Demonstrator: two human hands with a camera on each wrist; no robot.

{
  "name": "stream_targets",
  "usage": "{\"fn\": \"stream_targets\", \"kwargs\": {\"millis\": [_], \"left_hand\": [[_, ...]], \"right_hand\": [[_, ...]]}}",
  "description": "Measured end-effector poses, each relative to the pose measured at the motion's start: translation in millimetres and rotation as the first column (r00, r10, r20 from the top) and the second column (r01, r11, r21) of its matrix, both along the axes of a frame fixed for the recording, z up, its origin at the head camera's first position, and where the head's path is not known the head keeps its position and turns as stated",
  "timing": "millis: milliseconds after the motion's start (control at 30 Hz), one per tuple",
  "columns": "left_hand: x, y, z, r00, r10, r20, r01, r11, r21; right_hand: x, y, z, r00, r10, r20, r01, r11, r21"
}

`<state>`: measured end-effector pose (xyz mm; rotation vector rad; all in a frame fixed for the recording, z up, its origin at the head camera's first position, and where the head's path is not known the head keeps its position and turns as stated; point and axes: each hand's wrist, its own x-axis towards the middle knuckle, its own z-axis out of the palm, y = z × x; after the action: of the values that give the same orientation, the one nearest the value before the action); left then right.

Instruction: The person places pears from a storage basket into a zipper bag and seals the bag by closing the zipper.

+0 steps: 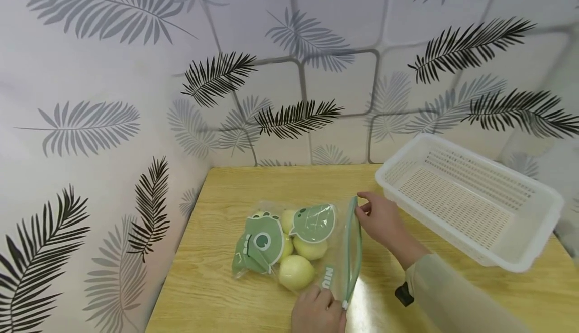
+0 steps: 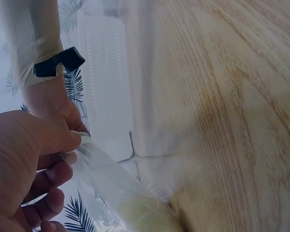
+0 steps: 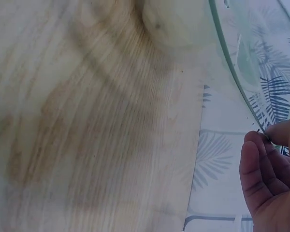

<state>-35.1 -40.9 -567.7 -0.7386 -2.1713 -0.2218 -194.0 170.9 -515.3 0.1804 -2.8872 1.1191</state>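
A clear zip bag [image 1: 332,252] with green cartoon prints lies on the wooden table, its green-edged mouth toward the right and parted. Several pale yellow-green round fruits [image 1: 296,272] fill its left part. At the near end of the mouth, by the white slider [image 1: 345,304], my left hand [image 1: 318,313] pinches the bag's edge between thumb and fingers. My right hand [image 1: 380,220] pinches the far end of the green zip strip [image 1: 348,242]. In the right wrist view, thumb and fingertip of the right hand [image 3: 270,169] meet on that strip.
A white perforated plastic basket [image 1: 520,255] stands at the right of the table [image 1: 217,303], beside the right forearm. Behind and left of the table is a wall covering [image 1: 280,92] with leaf prints. A dark band [image 1: 404,294] sits at the right sleeve's cuff.
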Motion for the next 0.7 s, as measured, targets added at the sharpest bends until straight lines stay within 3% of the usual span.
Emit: {"fn": "stream_targets", "kwargs": {"millis": [200, 433, 700], "left_hand": [[1.2, 0, 4.4, 1.0, -0.009, 0.001, 0.009, 1.0, 0.017], [4.3, -1, 8.6, 0.996, -0.003, 0.084, 0.002, 1.0, 0.017], [1.3, 1, 3.3, 1.0, 0.001, 0.002, -0.001, 0.999, 0.051]], "right_hand": [[31.5, 2, -9.8, 0.999, 0.0, -0.032, -0.001, 0.999, -0.052], [76.6, -6, -10.7, 0.984, 0.033, 0.173, 0.013, 0.966, -0.258], [113.5, -11, -10.0, 0.945, 0.144, 0.292, -0.013, 0.913, -0.409]]}}
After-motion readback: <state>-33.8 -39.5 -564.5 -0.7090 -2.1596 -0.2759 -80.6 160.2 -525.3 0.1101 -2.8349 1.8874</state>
